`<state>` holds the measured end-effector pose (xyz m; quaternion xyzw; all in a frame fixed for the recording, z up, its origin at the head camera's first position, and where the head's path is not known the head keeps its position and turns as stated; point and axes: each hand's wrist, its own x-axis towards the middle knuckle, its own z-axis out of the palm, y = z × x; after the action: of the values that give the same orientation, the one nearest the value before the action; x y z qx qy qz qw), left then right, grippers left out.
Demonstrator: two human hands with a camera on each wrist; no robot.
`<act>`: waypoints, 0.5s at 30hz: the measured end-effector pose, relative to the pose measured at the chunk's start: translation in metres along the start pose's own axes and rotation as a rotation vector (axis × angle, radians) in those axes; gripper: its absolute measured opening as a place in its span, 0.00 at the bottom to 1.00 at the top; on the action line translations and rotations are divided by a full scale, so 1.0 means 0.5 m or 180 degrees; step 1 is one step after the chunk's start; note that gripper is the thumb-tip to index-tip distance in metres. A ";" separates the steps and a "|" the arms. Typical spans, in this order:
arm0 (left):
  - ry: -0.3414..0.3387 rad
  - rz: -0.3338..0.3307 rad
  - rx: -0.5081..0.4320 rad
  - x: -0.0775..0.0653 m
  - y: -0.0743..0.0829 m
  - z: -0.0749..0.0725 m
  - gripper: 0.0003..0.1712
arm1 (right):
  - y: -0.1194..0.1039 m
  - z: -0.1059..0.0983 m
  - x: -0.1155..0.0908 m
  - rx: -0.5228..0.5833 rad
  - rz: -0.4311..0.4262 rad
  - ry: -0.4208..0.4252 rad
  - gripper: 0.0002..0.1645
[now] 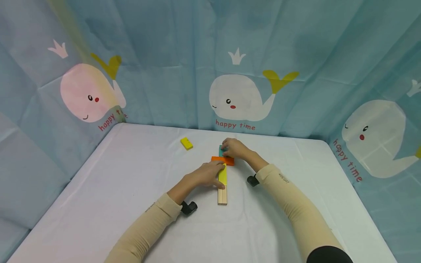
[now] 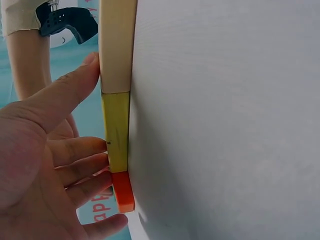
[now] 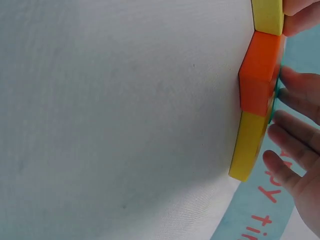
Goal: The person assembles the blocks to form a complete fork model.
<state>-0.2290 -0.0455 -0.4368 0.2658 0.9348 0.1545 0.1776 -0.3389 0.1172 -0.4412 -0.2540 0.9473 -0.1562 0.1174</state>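
A row of toy blocks lies across the white table: a plain wooden block (image 1: pixel 222 196) nearest me, a yellow block (image 1: pixel 222 176) beyond it, then an orange block (image 1: pixel 230 160) set crosswise. Past the orange one is a teal block (image 1: pixel 221 149), partly hidden by my right hand (image 1: pixel 236 148), whose fingers touch it. In the right wrist view, another yellow block (image 3: pixel 249 147) stretches beyond the orange one, alongside the teal edge. My left hand (image 1: pixel 206 174) spans the row with spread fingers; its thumb rests at the wooden block (image 2: pixel 116 47), its fingertips at the near yellow block (image 2: pixel 116 132).
A loose yellow block (image 1: pixel 186 143) lies at the back left of the table (image 1: pixel 148 160). Behind the table hangs a blue curtain (image 1: pixel 171 91) printed with whales. A black camera mount (image 1: pixel 189 208) sits at my left wrist, another (image 1: pixel 253 180) at my right.
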 end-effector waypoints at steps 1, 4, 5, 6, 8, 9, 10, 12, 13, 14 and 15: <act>-0.0011 0.0005 0.0011 0.000 0.001 -0.001 0.48 | -0.001 0.000 0.000 -0.0004 -0.0005 0.0008 0.18; -0.0046 0.0033 0.0053 0.000 0.002 -0.003 0.48 | -0.001 0.001 -0.003 -0.0052 -0.0019 0.0024 0.18; -0.0050 0.0046 0.0071 0.000 0.002 -0.003 0.48 | -0.001 0.002 -0.005 -0.0052 -0.0019 0.0028 0.18; -0.0054 0.0061 0.0084 0.001 0.002 -0.002 0.48 | -0.001 0.002 -0.006 -0.0046 -0.0020 0.0031 0.18; -0.0050 0.0089 0.0113 0.002 0.001 -0.001 0.49 | -0.001 0.002 -0.010 -0.0046 -0.0027 0.0046 0.18; -0.0047 0.0096 0.0138 0.002 0.000 0.000 0.48 | 0.000 0.002 -0.011 -0.0040 -0.0035 0.0060 0.18; -0.0037 0.0104 0.0156 0.002 0.001 0.000 0.48 | 0.001 0.002 -0.011 -0.0033 -0.0033 0.0067 0.18; -0.0030 0.0106 0.0169 0.002 0.001 -0.001 0.48 | 0.001 0.001 -0.012 -0.0029 -0.0054 0.0086 0.18; -0.0023 0.0107 0.0177 0.002 0.001 -0.002 0.48 | 0.002 0.000 -0.013 -0.0029 -0.0066 0.0097 0.18; -0.0024 0.0103 0.0179 0.001 0.002 -0.003 0.47 | 0.002 0.000 -0.013 -0.0025 -0.0078 0.0105 0.18; -0.0021 0.0103 0.0181 0.001 0.002 -0.003 0.47 | 0.002 0.000 -0.013 -0.0024 -0.0087 0.0112 0.18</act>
<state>-0.2295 -0.0446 -0.4349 0.2864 0.9338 0.1298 0.1705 -0.3340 0.1213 -0.4404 -0.2645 0.9462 -0.1586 0.0977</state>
